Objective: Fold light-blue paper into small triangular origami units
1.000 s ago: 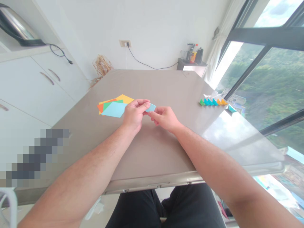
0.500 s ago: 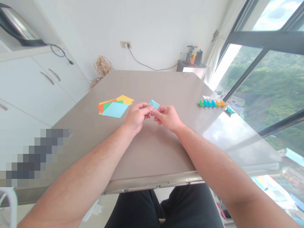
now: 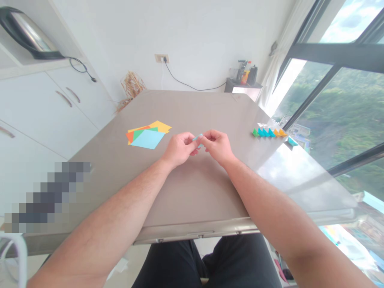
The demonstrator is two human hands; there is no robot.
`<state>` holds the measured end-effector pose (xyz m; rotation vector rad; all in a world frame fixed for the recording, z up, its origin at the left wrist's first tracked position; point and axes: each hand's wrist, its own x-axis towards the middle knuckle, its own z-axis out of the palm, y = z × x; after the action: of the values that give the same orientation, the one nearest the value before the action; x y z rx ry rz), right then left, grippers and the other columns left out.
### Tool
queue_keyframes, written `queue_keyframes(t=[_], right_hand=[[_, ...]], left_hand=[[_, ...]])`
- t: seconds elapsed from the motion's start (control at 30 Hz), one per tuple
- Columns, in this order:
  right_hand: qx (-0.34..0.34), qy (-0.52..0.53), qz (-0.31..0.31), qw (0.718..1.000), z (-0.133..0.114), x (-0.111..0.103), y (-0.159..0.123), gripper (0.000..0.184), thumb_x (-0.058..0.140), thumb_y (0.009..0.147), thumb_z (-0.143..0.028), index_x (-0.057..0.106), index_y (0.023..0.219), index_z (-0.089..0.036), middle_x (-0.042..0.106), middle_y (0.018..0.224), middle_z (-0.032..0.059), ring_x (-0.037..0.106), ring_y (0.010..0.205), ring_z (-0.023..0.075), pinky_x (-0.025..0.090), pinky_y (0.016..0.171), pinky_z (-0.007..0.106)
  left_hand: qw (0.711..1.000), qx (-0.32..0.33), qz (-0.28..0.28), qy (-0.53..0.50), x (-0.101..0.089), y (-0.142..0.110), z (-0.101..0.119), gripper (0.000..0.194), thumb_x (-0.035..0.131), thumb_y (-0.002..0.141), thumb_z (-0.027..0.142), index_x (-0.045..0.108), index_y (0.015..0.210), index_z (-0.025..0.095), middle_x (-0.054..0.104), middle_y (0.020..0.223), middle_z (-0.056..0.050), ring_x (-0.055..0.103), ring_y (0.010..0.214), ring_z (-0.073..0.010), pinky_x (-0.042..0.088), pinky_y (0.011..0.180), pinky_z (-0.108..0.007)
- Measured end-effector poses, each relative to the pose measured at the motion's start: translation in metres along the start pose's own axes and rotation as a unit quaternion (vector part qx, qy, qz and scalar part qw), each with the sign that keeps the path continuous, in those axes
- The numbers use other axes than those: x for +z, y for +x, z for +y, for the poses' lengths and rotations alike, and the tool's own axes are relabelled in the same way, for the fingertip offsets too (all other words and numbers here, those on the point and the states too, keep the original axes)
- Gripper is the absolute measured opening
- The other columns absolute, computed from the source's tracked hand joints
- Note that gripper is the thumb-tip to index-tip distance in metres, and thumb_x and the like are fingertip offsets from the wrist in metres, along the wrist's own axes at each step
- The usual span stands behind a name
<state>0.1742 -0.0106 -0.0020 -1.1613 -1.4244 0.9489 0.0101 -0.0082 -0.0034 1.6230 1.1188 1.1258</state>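
Between my two hands is a small piece of folded light-blue paper (image 3: 197,137), mostly covered by fingers. My left hand (image 3: 180,149) pinches it from the left, thumb on top. From the right, my right hand (image 3: 218,146) grips the same paper with thumb and fingertips. Both hands are just above the middle of the table (image 3: 192,192). Left of them lies a fanned stack of coloured paper, with a light-blue sheet (image 3: 148,139) on top and green, orange and yellow sheets beneath.
A row of small folded paper boats (image 3: 264,133) in green, blue and orange stands at the table's right side. One more blue paper boat (image 3: 292,141) sits near the window edge. A kettle (image 3: 33,34) rests on the left shelf.
The folded paper has turned from showing a flat triangular face to a narrow edge, and the fingers cover more of it. The right hand has shifted closer around it.
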Motion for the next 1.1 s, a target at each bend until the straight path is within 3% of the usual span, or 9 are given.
queue_keyframes(t=[0.13, 0.33, 0.43, 0.6, 0.8, 1.1], right_hand=[[0.009, 0.054, -0.003, 0.998, -0.003, -0.002, 0.0, 0.021, 0.073, 0.075, -0.037, 0.064, 0.067, -0.02, 0.061, 0.064, -0.0024, 0.056, 0.061, 0.012, 0.048, 0.057, 0.027], [0.007, 0.127, -0.019, 0.992, -0.002, -0.001, 0.001, 0.022, 0.075, 0.072, -0.032, 0.06, 0.063, -0.02, 0.058, 0.062, -0.0034, 0.054, 0.061, 0.0107, 0.047, 0.057, 0.025], [0.022, 0.102, -0.018, 0.994, -0.001, -0.001, 0.0, 0.02, 0.074, 0.076, -0.038, 0.066, 0.071, -0.02, 0.059, 0.061, -0.003, 0.052, 0.056, 0.0101, 0.046, 0.055, 0.026], [-0.009, 0.04, -0.007, 0.999, 0.0, -0.001, -0.001, 0.032, 0.072, 0.075, -0.031, 0.067, 0.105, -0.022, 0.071, 0.076, -0.0013, 0.063, 0.064, 0.0132, 0.052, 0.06, 0.028], [-0.033, 0.02, 0.0, 0.999, 0.006, 0.0, 0.001, 0.017, 0.068, 0.075, -0.028, 0.062, 0.091, -0.023, 0.07, 0.074, -0.0029, 0.069, 0.068, 0.0147, 0.054, 0.062, 0.028], [-0.063, -0.04, 0.001, 0.997, 0.007, -0.002, 0.0, 0.019, 0.063, 0.08, -0.028, 0.067, 0.098, -0.025, 0.07, 0.072, -0.0041, 0.068, 0.068, 0.0144, 0.052, 0.068, 0.03]], left_hand=[[1.0, 0.009, -0.009, -0.009, 0.001, -0.002, 0.002, 0.039, 0.083, 0.073, 0.053, 0.069, 0.083, 0.018, 0.07, 0.067, -0.002, 0.064, 0.061, -0.015, 0.053, 0.062, -0.029], [0.998, -0.012, 0.003, -0.063, 0.001, 0.0, 0.003, 0.029, 0.084, 0.071, 0.04, 0.066, 0.075, 0.018, 0.065, 0.06, 0.0, 0.058, 0.055, -0.0118, 0.05, 0.06, -0.028], [0.997, -0.02, 0.012, -0.071, 0.0, 0.002, -0.001, 0.027, 0.083, 0.071, 0.037, 0.065, 0.079, 0.018, 0.065, 0.061, 0.001, 0.059, 0.055, -0.0121, 0.05, 0.059, -0.028], [0.996, 0.0, 0.069, -0.058, 0.002, 0.003, -0.006, 0.04, 0.081, 0.073, 0.032, 0.066, 0.109, 0.022, 0.067, 0.063, 0.003, 0.063, 0.057, -0.0143, 0.053, 0.06, -0.029], [0.996, 0.027, 0.06, -0.067, 0.004, 0.0, -0.002, 0.038, 0.077, 0.077, 0.031, 0.07, 0.112, 0.02, 0.076, 0.078, -0.002, 0.072, 0.069, -0.0174, 0.06, 0.071, -0.033], [0.992, 0.041, 0.066, -0.098, 0.004, 0.001, -0.003, 0.046, 0.077, 0.077, 0.03, 0.071, 0.121, 0.019, 0.077, 0.082, -0.002, 0.074, 0.069, -0.0179, 0.064, 0.075, -0.037]])
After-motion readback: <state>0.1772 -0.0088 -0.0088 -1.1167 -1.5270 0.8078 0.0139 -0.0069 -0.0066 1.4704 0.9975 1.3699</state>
